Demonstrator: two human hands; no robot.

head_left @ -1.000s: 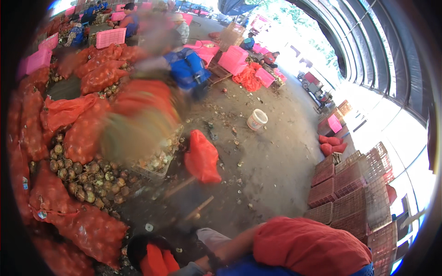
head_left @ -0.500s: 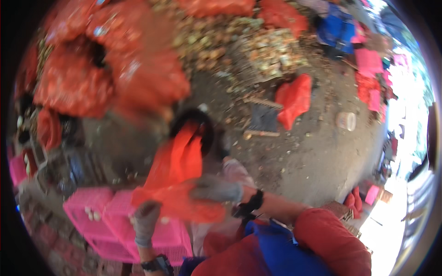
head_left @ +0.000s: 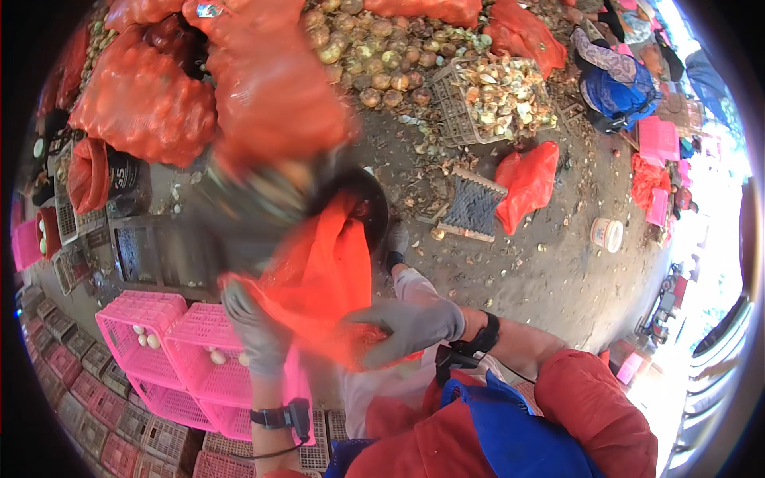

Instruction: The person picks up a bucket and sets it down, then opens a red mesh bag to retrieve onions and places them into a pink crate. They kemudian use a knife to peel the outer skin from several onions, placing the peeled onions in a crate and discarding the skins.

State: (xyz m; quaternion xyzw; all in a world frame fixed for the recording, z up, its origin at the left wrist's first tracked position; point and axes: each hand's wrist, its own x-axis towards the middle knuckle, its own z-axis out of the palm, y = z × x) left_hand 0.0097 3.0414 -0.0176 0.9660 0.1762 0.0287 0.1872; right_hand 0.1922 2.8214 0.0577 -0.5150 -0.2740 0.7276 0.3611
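An orange-red mesh sack (head_left: 319, 271) hangs between my two hands in front of me. My left hand (head_left: 256, 327), in a grey glove, is closed on the sack's left edge beside the pink crates. Also grey-gloved, my right hand (head_left: 406, 331) grips the sack's near right edge, with the fingers curled round the mesh. The far end of the sack lies over the rim of a round black tub (head_left: 374, 199). A dark blurred shape left of the tub cannot be made out.
Pink crates (head_left: 143, 334) with a few pale onions stand at the left. Full red sacks (head_left: 143, 103) and loose onions (head_left: 382, 56) lie far off. Right of the tub are a low woven stool (head_left: 474, 205), a red sack (head_left: 530, 185) and a white bucket (head_left: 607, 234). A person (head_left: 621, 84) sits far right.
My left hand has risen and the sack's left edge has lifted with it. My right hand has shifted right, still on the sack. The view has moved slightly and is sharper.
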